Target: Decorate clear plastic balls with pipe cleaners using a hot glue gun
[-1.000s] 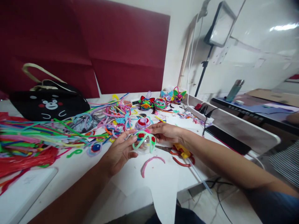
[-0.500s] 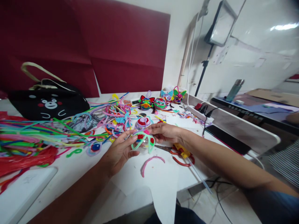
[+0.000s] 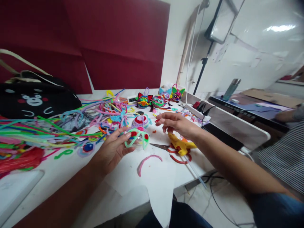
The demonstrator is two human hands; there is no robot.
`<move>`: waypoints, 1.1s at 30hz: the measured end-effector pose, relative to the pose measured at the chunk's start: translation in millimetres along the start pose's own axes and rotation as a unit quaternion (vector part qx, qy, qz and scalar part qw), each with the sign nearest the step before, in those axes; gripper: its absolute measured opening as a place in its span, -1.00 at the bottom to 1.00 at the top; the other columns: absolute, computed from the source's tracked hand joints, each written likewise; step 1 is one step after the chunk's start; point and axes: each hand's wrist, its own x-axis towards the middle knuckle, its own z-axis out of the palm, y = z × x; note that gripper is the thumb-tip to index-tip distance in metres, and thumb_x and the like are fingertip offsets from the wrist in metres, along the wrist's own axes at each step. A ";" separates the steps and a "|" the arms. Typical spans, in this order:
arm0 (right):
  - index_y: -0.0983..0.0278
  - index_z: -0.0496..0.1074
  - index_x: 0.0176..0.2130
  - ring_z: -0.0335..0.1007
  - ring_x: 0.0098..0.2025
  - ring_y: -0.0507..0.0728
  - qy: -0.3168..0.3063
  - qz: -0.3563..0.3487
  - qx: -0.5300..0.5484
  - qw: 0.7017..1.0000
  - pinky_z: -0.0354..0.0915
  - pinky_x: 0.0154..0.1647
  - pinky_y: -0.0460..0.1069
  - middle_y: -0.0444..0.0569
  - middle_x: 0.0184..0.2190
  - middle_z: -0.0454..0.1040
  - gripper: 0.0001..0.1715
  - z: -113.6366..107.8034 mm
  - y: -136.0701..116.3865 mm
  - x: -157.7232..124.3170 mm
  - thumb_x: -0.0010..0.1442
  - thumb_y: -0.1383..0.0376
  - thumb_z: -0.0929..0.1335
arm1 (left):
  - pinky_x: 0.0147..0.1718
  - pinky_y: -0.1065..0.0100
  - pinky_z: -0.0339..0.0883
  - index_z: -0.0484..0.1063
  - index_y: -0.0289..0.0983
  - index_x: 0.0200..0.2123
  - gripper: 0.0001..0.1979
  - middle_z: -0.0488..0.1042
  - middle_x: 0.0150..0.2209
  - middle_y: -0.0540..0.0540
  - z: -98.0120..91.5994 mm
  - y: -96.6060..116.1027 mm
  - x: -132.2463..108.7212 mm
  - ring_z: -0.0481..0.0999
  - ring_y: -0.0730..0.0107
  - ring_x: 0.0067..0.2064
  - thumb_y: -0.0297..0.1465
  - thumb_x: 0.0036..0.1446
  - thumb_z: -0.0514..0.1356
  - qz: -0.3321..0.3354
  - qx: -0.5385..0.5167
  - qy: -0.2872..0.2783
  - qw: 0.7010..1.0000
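My left hand (image 3: pixel 115 148) holds a see-through ball ornament (image 3: pixel 137 138) trimmed with pale green, red and pink pipe cleaner. Its fingers curl round the ball's left side. My right hand (image 3: pixel 177 123) is apart from the ornament, raised over the table with loosely bent fingers. A small red bit shows by its fingertips and seems to lie on the table behind them. Below that hand lies a yellow glue gun (image 3: pixel 180 145) with a clear glue stick (image 3: pixel 196 171) sticking out. Orange-handled scissors (image 3: pixel 180 159) lie partly under it. A curved pink pipe cleaner (image 3: pixel 146 162) rests in front.
Loose pipe cleaners (image 3: pixel 51 131) heap at the left beside a black bag (image 3: pixel 38 101). Finished animal-head ornaments (image 3: pixel 158 100) stand at the back. A phone (image 3: pixel 222 136) and power strip (image 3: pixel 196 110) lie right, by a low partition (image 3: pixel 239 122). Beyond it, another person's arm (image 3: pixel 288 115) shows.
My right hand has let go of the ornament and moved off to the right. My left hand still holds it. The view has shifted slightly, uncovering more of the glue gun.
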 end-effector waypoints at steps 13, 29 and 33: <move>0.40 0.30 0.11 0.29 0.10 0.31 0.004 -0.089 -0.558 0.825 0.26 0.12 0.20 0.22 0.09 0.35 -0.31 -38.8 52.0 -91.9 -0.07 0.54 0.29 | -0.54 0.44 0.55 0.40 -0.20 -0.16 -0.74 0.56 -0.35 -0.01 -4.0 0.5 4.0 0.64 0.28 -0.37 -0.62 0.12 0.16 -0.003 -0.021 0.010 1.000; 0.40 0.36 0.05 0.41 -0.06 0.26 -0.014 -0.062 -0.590 0.805 0.36 0.01 0.15 0.22 0.09 0.28 -0.37 -41.8 64.9 -78.6 -0.06 0.54 0.27 | -0.46 0.39 0.55 0.27 -0.20 -0.02 -0.64 0.57 -0.31 -0.10 -0.2 -2.7 -0.6 0.65 0.21 -0.31 -0.58 0.12 0.16 0.010 0.019 -0.001 1.000; 0.35 0.38 0.00 0.42 -0.15 0.24 0.016 -0.077 -0.564 0.822 0.37 -0.08 0.17 0.17 -0.01 0.32 -0.55 -43.6 63.1 -79.8 0.08 0.45 0.28 | -0.42 0.35 0.56 0.26 -0.18 -0.06 -0.65 0.55 -0.34 -0.05 -1.3 -3.9 -0.1 0.64 0.25 -0.32 -0.57 0.10 0.18 0.017 0.004 -0.021 1.000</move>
